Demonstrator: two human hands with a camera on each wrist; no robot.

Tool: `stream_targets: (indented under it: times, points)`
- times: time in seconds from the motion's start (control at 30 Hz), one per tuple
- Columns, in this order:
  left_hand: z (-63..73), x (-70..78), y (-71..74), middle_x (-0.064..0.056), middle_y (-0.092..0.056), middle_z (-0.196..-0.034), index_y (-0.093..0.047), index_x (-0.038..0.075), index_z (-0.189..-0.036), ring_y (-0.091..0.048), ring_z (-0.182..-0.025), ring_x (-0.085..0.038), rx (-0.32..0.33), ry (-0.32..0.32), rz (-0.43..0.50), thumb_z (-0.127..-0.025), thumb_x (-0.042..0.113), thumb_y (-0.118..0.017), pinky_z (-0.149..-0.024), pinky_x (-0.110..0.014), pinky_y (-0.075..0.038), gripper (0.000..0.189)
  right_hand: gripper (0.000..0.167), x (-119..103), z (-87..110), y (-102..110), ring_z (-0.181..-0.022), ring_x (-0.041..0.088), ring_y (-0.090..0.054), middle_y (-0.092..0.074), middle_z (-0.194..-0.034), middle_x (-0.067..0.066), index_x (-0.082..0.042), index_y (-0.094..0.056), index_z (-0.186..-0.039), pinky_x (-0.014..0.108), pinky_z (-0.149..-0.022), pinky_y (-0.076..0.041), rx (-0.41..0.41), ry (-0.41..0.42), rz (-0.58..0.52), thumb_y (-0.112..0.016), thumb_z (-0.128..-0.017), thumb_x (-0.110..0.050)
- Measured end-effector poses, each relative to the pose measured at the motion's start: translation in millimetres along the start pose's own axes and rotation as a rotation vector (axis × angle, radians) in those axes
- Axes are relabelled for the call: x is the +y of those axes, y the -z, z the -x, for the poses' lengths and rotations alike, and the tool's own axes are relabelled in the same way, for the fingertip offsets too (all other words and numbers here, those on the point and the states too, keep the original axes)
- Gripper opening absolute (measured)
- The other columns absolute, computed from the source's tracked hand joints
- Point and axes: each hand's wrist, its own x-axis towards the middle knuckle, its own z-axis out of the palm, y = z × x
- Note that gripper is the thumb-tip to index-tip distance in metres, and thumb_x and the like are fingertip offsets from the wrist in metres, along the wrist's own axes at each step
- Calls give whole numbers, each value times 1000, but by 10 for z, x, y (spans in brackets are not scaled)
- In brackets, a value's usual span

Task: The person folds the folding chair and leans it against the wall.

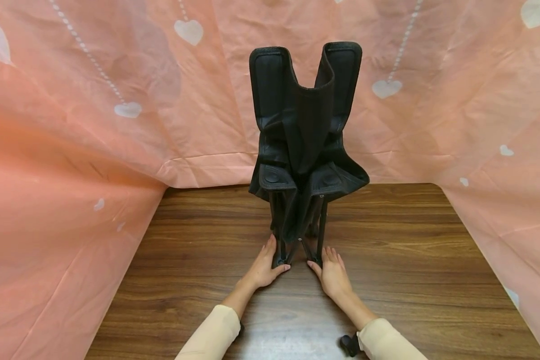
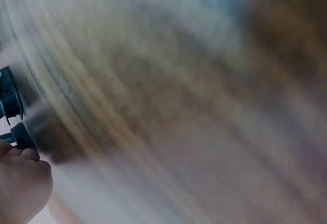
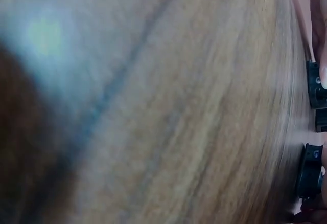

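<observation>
In the head view a black folding chair [image 1: 315, 120] stands partly folded on the wooden surface, its fabric bunched and its two top corners pointing up. Thin dark legs come down below the fabric to plastic feet. My left hand [image 1: 263, 265] grips the left front foot, thumb across its near side and fingers along the outside. The right front foot is held by my right hand [image 1: 334, 272] in the same manner. Dark feet [image 2: 9, 93] show at the edge of the left wrist view, and a foot [image 3: 310, 173] at the right wrist view's edge.
A brown wood-grain tabletop [image 1: 409, 240] lies under the chair. Pink cloth [image 1: 207, 100] with white hearts hangs behind and along both sides. A small black device [image 1: 350, 345] sits at my right wrist, by the cream sleeve [image 1: 389, 340].
</observation>
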Motion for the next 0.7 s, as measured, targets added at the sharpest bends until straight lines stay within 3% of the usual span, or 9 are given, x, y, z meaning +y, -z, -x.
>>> stream_targets:
  times: [0.3, 0.53, 0.7]
  points:
    - [-54, 3, 40, -21, -14, -161, -11, -4, -153, -18, -149, -35, 15, 29, -10, -93, 39, -63, -122, -49, -21, 90, 67, -4, -66, -6, -132, 47, -44, -48, -136, 36, 19, -48, -130, 55, -115, -33, -11, 13, 16, -60, -94, -36]
    - [-92, 34, 26, -23, -23, -158, -21, -7, -150, -22, -148, -33, 104, 50, -96, -93, 41, -61, -124, -50, -14, 84, 68, -76, -156, 16, -130, 48, -46, -49, -134, 37, 22, -47, -129, 56, -114, -34, -8, -24, 51, -58, -95, -36]
    - [-127, 54, -23, -26, -29, -154, -28, -10, -147, -27, -146, -36, 173, 74, -114, -95, 37, -59, -123, -48, -20, 77, 68, -125, -249, -1, -130, 50, -45, -48, -133, 40, 23, -46, -128, 56, -115, -32, -17, -59, 56, -56, -96, -36]
